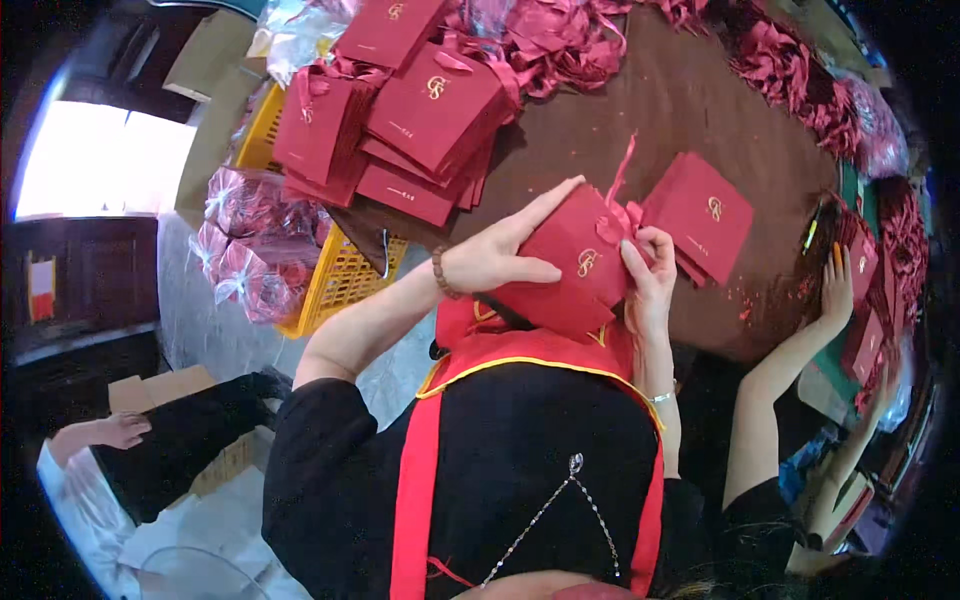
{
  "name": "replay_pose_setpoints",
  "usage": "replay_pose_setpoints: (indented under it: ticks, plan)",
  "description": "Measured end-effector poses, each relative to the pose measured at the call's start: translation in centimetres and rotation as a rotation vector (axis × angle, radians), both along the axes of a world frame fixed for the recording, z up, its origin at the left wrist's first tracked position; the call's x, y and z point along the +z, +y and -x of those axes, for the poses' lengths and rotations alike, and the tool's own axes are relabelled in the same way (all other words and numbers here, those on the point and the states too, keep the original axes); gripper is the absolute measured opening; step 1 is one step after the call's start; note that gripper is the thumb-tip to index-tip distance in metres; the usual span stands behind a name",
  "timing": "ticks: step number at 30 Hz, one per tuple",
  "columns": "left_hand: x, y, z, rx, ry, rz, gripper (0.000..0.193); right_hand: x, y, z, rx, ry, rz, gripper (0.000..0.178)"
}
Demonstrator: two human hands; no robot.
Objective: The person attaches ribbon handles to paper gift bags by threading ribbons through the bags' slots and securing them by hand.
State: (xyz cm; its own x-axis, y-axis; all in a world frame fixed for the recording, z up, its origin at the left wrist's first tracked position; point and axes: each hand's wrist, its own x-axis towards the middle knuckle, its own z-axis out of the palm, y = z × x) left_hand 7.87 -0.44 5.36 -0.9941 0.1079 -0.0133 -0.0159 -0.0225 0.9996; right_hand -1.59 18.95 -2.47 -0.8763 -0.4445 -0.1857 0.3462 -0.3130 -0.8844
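Observation:
A small red paper gift bag [562, 238] with gold print and a ribbon is held in front of my apron, at the table's near edge. My left hand [490, 258] grips its left side, thumb lying across the front and fingers mostly hidden behind. At the bag's right edge my right hand [650, 272] pinches the ribbon [628, 215], thumb and forefinger together beside a loop; a loose tail of ribbon points away from me. Just to the right lies a short stack of matching red bags [705, 215] on the brown table [590, 130].
Several stacks of red bags [430, 115] stand at the far left, near heaped ribbons [570, 45]. Below the left table edge, a yellow crate [345, 280] has plastic-wrapped red bundles [265, 240] beside it. A co-worker's hand [838, 285] handles red bags at right. Another person's hand [125, 430] shows lower left.

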Motion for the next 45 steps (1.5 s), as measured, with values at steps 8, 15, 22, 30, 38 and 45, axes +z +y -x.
replay_pose_setpoints:
  ticks: [8, 15, 22, 30, 38, 45]
  plan:
    - [8.6, -5.8, -0.9, 0.432, 0.411, 0.341, 0.064, 1.0, -0.7, 0.1, 0.179, 0.029, 0.045, 0.042]
    - [-1.2, -9.4, 4.1, 0.494, 0.173, 1.653, 0.053, 0.3, -1.3, -0.7, 0.208, -0.003, -0.089, 0.017]
    - [-2.0, -10.5, 6.5, 0.563, 0.181, 1.680, 0.046, 0.5, 2.2, 0.5, 0.015, 0.094, -0.183, 0.016]
    - [-2.5, -0.6, 8.5, 0.163, 0.274, 1.113, 0.024, 0.0, 10.4, 7.0, -0.746, 0.502, -0.575, 0.027]
    - [-8.0, 5.7, 12.0, 0.163, -0.013, 0.549, 0.043, -4.1, 10.0, 8.6, -0.354, 0.064, -0.363, 0.055]
    - [-10.5, 6.5, 12.2, 0.311, -0.043, 0.523, 0.044, -2.4, 6.6, 6.7, -0.246, 0.119, -0.306, 0.053]
